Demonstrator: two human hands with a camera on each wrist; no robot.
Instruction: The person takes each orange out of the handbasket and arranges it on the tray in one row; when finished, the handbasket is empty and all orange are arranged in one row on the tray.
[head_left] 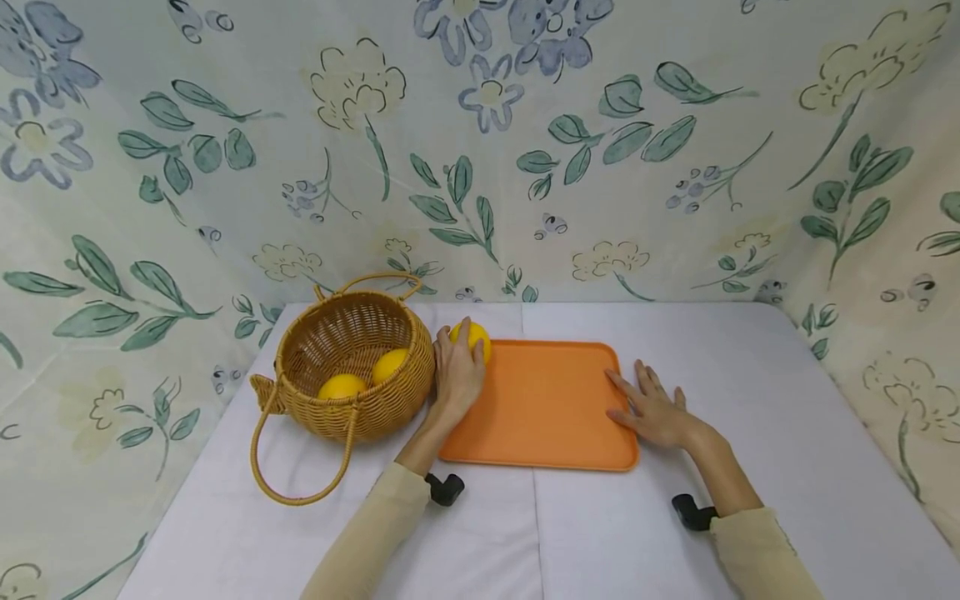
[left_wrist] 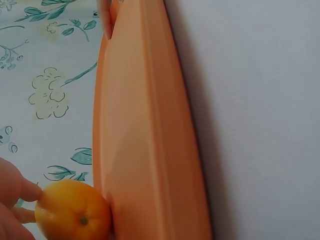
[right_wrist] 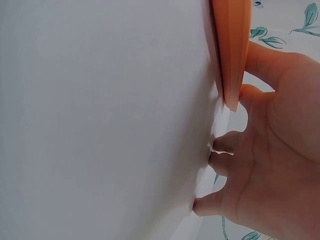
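Note:
My left hand (head_left: 459, 371) holds an orange (head_left: 480, 340) at the back left corner of the orange tray (head_left: 547, 408). In the left wrist view the orange (left_wrist: 75, 212) shows its stem end, with fingertips (left_wrist: 31, 191) against its side. At the tray's right edge, my right hand (head_left: 660, 412) lies with its fingers spread. Its thumb and forefinger touch the tray's rim (right_wrist: 232, 60) in the right wrist view, while the other fingertips rest on the white cloth. Two more oranges (head_left: 342, 387) lie inside a wicker basket (head_left: 397, 408), just left of my left hand.
The basket's front handle (head_left: 258, 467) hangs down onto the white tablecloth (head_left: 600, 533); its other handle (head_left: 378, 277) stands up at the back. A floral curtain (head_left: 480, 167) closes off the back and sides. A black wrist mount (head_left: 446, 490) sits on each forearm.

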